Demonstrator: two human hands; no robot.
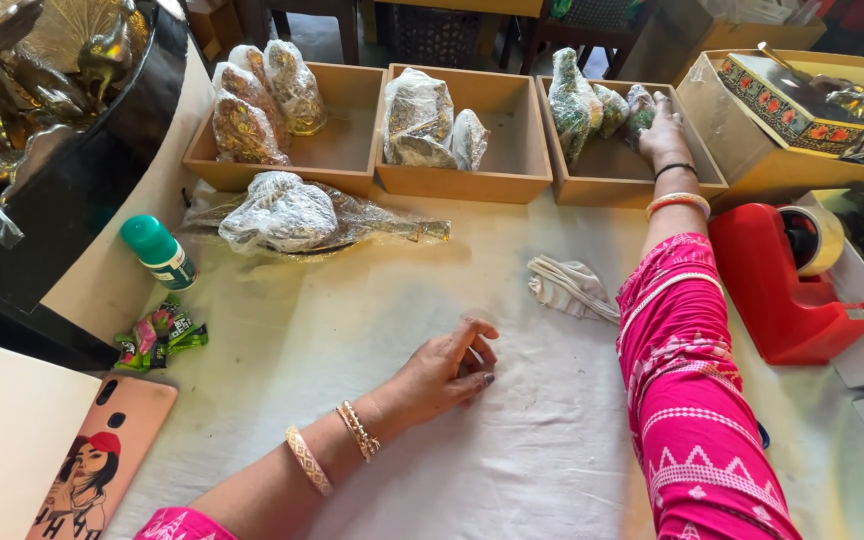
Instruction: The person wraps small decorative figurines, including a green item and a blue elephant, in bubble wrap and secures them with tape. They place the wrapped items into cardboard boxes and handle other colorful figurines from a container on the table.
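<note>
Head view: right hand (662,130) reaches far right into the third wooden tray (697,178), fingers closed around a plastic-wrapped green figure (640,108), which stands upright among two like it. Left hand (447,368) rests near centre on the white cloth (352,330), fingers loosely curled, holding nothing I can make out. Wrapped bundle (297,213) lies far left of that hand, long axis left-to-right; left hand is the nearer. Green-capped bottle (157,252) at left edge, green-pink sachets (160,333) nearer. Red tape dispenser (787,285) at right. Folded rag (570,287) between the arms.
</note>
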